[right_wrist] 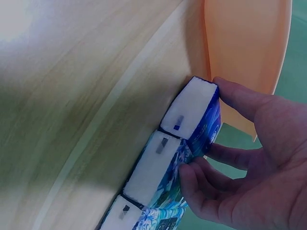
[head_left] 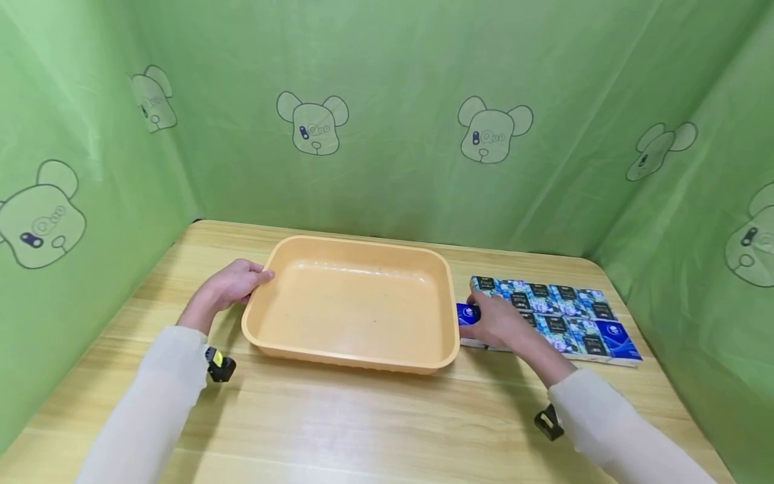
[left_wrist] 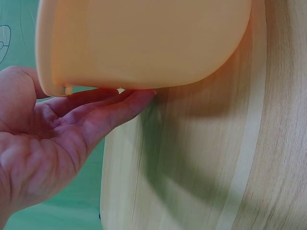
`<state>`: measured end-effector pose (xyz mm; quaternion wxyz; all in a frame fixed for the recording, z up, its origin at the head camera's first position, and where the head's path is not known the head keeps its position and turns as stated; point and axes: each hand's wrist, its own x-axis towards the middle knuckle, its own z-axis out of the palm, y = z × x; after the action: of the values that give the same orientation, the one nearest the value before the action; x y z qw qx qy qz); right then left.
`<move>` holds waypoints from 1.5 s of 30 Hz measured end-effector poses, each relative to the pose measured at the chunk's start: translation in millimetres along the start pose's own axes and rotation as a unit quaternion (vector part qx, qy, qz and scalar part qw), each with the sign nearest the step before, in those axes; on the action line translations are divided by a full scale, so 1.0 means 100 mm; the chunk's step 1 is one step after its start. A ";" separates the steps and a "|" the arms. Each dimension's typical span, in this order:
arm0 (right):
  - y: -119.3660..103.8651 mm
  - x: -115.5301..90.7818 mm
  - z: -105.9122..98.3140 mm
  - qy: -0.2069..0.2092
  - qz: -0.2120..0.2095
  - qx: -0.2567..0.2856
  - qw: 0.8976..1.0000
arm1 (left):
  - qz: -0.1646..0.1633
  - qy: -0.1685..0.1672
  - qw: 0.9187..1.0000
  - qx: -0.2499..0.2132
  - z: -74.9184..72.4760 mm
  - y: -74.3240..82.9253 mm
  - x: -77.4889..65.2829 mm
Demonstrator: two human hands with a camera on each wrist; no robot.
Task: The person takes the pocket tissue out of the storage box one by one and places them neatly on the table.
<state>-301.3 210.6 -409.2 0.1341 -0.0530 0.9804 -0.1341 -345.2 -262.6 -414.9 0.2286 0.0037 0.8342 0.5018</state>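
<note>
A shallow peach-orange plastic tray rests on the wooden table. My left hand grips its left side, thumb over the rim; in the left wrist view the fingers lie along the outer wall. To the right of the tray are two rows of tissue packs with blue floral wrappers and black labels. My right hand straddles a plain blue tissue pack at the near row's left end, beside the tray. Thumb and fingers are around that pack; in the head view the hand partly hides it.
Another plain blue pack lies at the near row's right end. Green curtains with bear-head prints enclose the table's back and sides. Bare wood of the table shows in front of the tray. Black wrist devices hang below both sleeves.
</note>
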 end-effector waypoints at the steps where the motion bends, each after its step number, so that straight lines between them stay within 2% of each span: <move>1: 0.00 0.00 0.01 0.001 0.001 -0.002 1.000 | 0.000 0.000 1.000 0.001 0.00 0.00 0.00; 9: 0.02 0.00 0.02 0.002 0.007 0.005 1.000 | -0.008 0.001 1.000 0.003 0.00 -0.02 0.01; 18: 0.08 -0.01 0.05 0.010 -0.001 0.017 1.000 | -0.006 0.001 1.000 0.011 0.00 -0.05 0.03; 27: 0.09 -0.02 0.10 0.028 -0.019 0.025 0.999 | -0.002 -0.006 1.000 0.021 -0.03 -0.01 0.01; 38: 0.09 -0.03 0.10 0.018 0.015 0.041 0.999 | -0.007 0.007 0.996 0.088 -0.16 0.00 -0.04; 45: 0.11 -0.04 0.10 0.019 0.014 0.043 0.999 | -0.007 0.000 0.997 0.081 -0.17 0.01 -0.04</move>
<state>-295.2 219.5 -420.4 0.1196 -0.0310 0.9767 -0.1756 -348.0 -276.8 -406.0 0.2314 0.0162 0.8722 0.4306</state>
